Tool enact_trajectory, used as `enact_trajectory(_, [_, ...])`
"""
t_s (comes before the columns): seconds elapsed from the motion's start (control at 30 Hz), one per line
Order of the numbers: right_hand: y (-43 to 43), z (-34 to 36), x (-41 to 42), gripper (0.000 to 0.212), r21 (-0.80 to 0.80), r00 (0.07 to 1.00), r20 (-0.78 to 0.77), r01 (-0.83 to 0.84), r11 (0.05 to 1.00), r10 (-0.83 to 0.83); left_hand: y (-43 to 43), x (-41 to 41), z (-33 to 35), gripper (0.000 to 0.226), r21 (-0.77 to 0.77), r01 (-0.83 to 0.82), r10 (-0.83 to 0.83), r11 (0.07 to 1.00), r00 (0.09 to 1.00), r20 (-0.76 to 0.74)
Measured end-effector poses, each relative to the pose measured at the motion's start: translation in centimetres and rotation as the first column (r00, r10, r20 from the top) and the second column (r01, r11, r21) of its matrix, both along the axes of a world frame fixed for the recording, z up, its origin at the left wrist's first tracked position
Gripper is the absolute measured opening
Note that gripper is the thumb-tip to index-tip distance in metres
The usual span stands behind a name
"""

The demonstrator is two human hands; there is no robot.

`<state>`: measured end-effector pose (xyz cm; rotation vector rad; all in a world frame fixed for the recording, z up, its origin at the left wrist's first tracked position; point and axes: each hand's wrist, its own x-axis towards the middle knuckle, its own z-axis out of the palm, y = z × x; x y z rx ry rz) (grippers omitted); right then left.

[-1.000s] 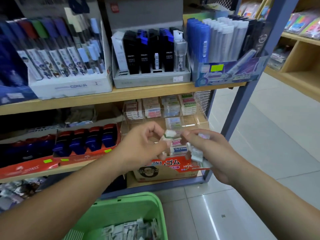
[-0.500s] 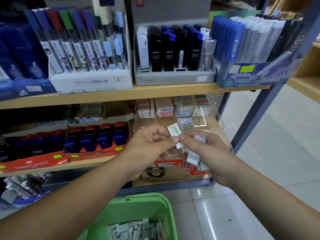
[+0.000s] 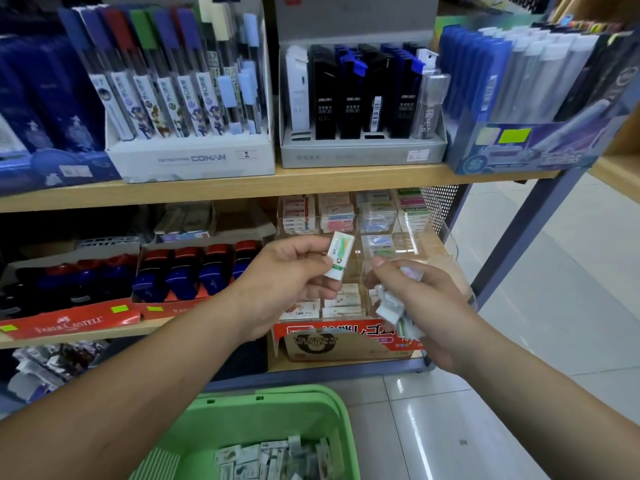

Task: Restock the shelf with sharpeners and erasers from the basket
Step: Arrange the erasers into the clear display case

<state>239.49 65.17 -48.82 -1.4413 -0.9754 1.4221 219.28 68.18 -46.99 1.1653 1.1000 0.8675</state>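
Note:
My left hand [image 3: 284,282] pinches a single white eraser with a green and orange sleeve [image 3: 340,255], held up in front of the clear acrylic eraser display [image 3: 446,237] on the middle shelf. Just right of it, my right hand [image 3: 426,306] grips a bunch of several small wrapped erasers [image 3: 391,308]. The two hands are a little apart. The display's compartments hold stacks of boxed erasers [image 3: 336,213]. The green basket [image 3: 263,407] sits low in front, with several wrapped erasers [image 3: 273,459] in its bottom.
Red trays of blue and red sharpeners [image 3: 194,271] fill the middle shelf at left. The upper shelf [image 3: 311,181] carries boxes of pencil leads [image 3: 360,98]. A grey upright post [image 3: 519,233] bounds the shelf at right, with tiled floor [image 3: 554,341] beyond.
My left hand has drawn one eraser out of the bunch in my right hand and lifted it up and left. The hands, touching before, have parted. The camera has moved closer.

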Motion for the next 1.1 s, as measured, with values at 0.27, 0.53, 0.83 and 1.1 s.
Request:
enact_trajectory(0.27, [-0.5,1.7,1.1,0.041,-0.075,0.992,-0.004,0.129,0.989,-0.130,0.6,-1.6,-0.7,0.024,0.210,-0.009,0.102,0.978,0.894,-0.437])
enact_trajectory(0.53, [-1.8,3.0,6.7,0.028,-0.134,0.930,0.003,0.364,0.922,-0.367,0.9,5.5,-0.9,0.018,0.302,0.202,-0.033,0.932,0.875,-0.483])
enact_trajectory(0.83, [-2.8,1.8,10.6,0.055,-0.039,0.935,0.113,0.343,0.939,-0.337,4.4,14.5,-2.2,0.020,0.304,0.495,-0.030,0.814,0.559,-0.828])
enact_trajectory(1.1, [-3.2,1.5,11.1,0.065,-0.078,0.960,-0.058,0.268,0.960,-0.272,4.4,15.9,-2.5,0.029,0.108,0.620,-0.048,0.777,0.229,-0.972])
